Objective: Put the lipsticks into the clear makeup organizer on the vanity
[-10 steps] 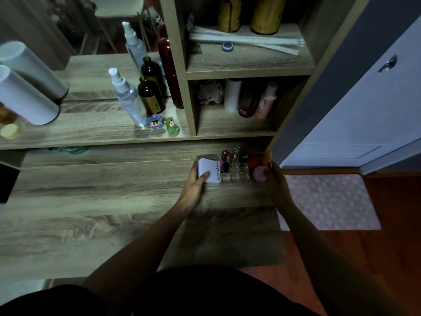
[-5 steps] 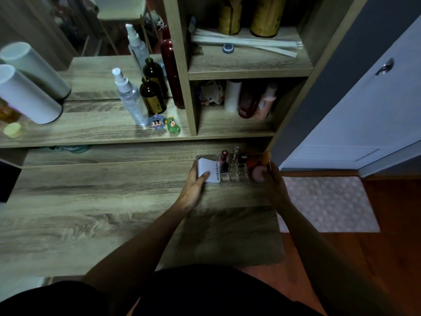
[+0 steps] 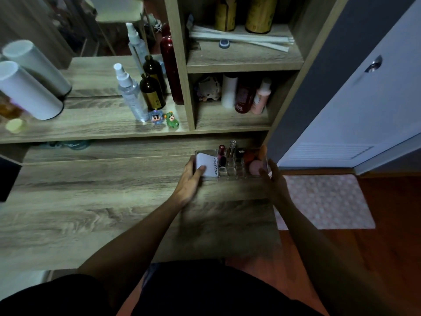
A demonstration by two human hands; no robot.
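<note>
The clear makeup organizer stands at the back right of the wooden vanity top. Several lipsticks stand upright in its slots, among them a dark red one, a clear-capped one and a black-capped one. A white box marked "skin" fills its left side, and pink and orange sponges fill the right. My left hand grips the organizer's left end, thumb on the white box. My right hand grips its right end.
Behind, shelves carry a spray bottle, a dark brown bottle, a tall red bottle, two small figurines and white cylinders. The vanity's right edge drops to a wooden floor with a pink mat. A white door stands right.
The organizer and both hands have stayed in place. My right hand's fingers shifted slightly along the organizer's right end.
</note>
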